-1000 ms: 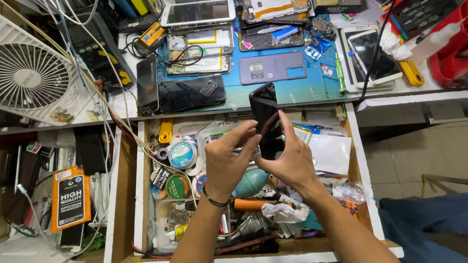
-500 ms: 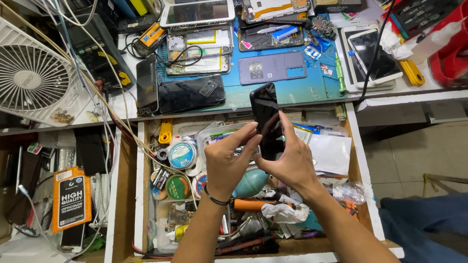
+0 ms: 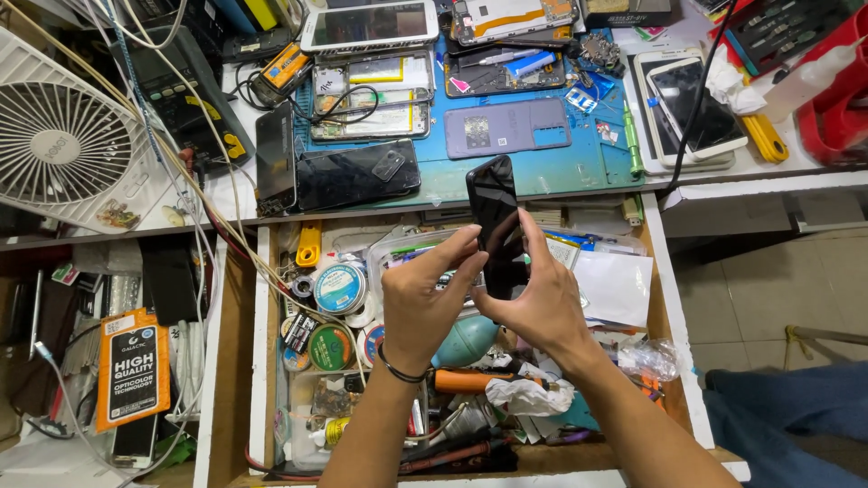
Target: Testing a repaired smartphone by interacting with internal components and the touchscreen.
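2 hands (image 3: 488, 303), unmoved, 1 phone (image 3: 495, 217)

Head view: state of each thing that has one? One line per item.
black phone: screen dark, held upright above the drawer
left hand: gripping phone's left edge
right hand: gripping phone's right side
drawer: pulled open, full of clutter
desk fan: blades sharp, apparently off
white tablet: screen dark, lying flat
grey back cover: detached, on the blue mat
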